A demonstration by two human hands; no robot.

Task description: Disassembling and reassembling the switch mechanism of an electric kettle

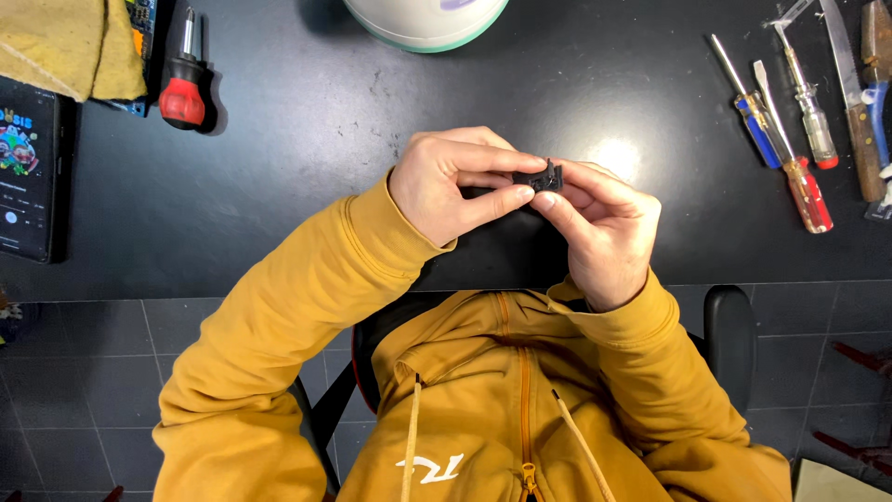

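Note:
My left hand and my right hand meet above the front edge of a black table. Between their fingertips they pinch a small black plastic part. My left thumb and forefinger grip its left end, and my right fingers close on its right end. Both arms wear mustard-yellow hoodie sleeves. Most of the part is hidden by my fingers.
Several screwdrivers and a knife lie at the table's right. A red stubby screwdriver and a phone sit at the left beside a yellow cloth. A white round object stands at the back. A chair armrest is below right.

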